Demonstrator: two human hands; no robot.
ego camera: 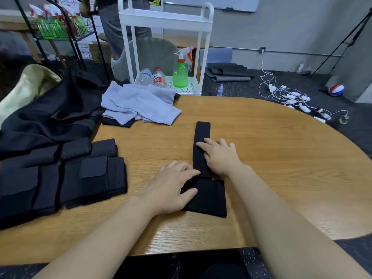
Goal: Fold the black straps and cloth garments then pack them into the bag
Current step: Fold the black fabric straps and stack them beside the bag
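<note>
Wood-grain oval surface (261, 137) carries the work, with a white utility cart (165, 23) beyond it at 12 o'clock. One long black fabric strap (202, 133) lies at centre, running from 12 to 6 o'clock, its wider end nearest the person. Left hand (173, 186) presses flat-fingered on that wide end, probably to anchor it; right hand (219, 156) rests with straight fingers on the narrow run, apparently smoothing it before a fold. Neither grip closes on the strap. Folded black straps (80, 178) are stacked at 9 o'clock, likely kept clear for packing. Grey cloth garments (141, 103) wait unfolded at 11 o'clock.
</note>
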